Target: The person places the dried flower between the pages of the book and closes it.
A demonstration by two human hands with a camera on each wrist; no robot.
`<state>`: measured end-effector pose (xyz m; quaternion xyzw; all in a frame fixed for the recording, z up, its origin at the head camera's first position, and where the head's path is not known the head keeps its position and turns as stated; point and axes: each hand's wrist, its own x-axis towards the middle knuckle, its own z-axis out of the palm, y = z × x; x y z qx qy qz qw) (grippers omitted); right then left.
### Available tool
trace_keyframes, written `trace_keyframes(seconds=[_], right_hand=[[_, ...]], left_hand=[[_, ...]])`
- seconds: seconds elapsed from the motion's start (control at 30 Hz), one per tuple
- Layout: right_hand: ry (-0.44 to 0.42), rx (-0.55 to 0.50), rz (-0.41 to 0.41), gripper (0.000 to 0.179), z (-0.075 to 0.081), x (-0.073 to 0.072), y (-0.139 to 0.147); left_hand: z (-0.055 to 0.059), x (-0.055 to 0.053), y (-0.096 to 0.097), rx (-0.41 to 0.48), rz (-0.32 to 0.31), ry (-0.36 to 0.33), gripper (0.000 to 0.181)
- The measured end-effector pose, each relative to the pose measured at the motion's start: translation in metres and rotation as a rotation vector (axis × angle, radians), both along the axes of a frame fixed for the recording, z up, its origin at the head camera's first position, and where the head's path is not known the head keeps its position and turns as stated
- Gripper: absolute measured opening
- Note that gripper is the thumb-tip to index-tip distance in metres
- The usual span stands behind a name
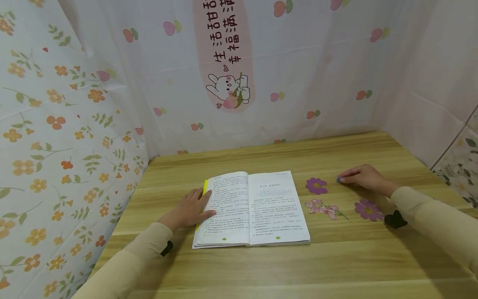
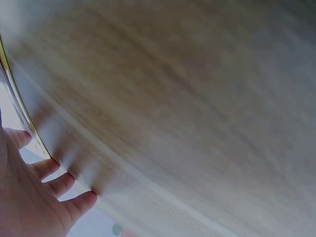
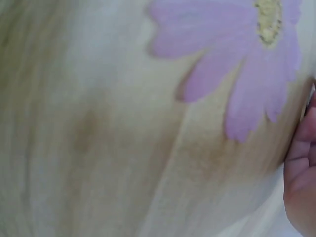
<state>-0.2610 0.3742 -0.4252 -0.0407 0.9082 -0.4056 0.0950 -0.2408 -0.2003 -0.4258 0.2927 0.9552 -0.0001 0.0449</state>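
An open book with printed pages lies on the wooden table. My left hand rests at its left edge, thumb on the page and the other fingers spread over the edge and tabletop; the left wrist view also shows these fingers. Right of the book, my right hand pinches a small blue piece between thumb and fingertips, low over the table. Its kind is too small to tell. Nearby lie a purple flower, a pink flower sprig and another purple flower, large in the right wrist view.
The wooden table extends around the book. A printed cloth hangs behind it, and a floral cloth hangs along the left side. Black straps sit at both wrists.
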Motion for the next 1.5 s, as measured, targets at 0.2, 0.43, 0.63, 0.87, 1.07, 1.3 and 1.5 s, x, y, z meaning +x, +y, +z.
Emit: trace_keyframes(seconds=[0.2,0.43,0.63,0.87,1.07,1.3,1.5], right_hand=[[-0.113,-0.168,0.004,0.054,0.008,-0.002,-0.005],[-0.161,-0.244,0.057,0.055,0.017,-0.003,-0.034],[-0.177,-0.326,0.124,0.055,0.028,-0.002,-0.07],[-0.219,-0.422,0.145,0.055,0.028,-0.004,-0.114],[-0.241,-0.486,0.184,0.035,0.027,-0.006,-0.151],[-0.243,-0.468,0.2,0.025,0.025,-0.008,-0.186],[-0.292,-0.48,0.157,0.018,0.025,-0.007,-0.211]], left_hand=[[0.0,0.002,-0.002,0.003,-0.002,0.002,0.079],[-0.002,0.002,-0.004,0.014,0.002,-0.007,0.078],[-0.004,0.001,-0.005,0.004,0.005,-0.011,0.08],[-0.005,-0.001,-0.005,-0.001,0.009,-0.016,0.081],[-0.004,0.0,-0.004,-0.013,0.016,-0.011,0.081],[-0.003,0.0,-0.003,-0.026,0.017,0.002,0.082],[-0.001,-0.001,-0.001,-0.022,0.012,0.006,0.081]])
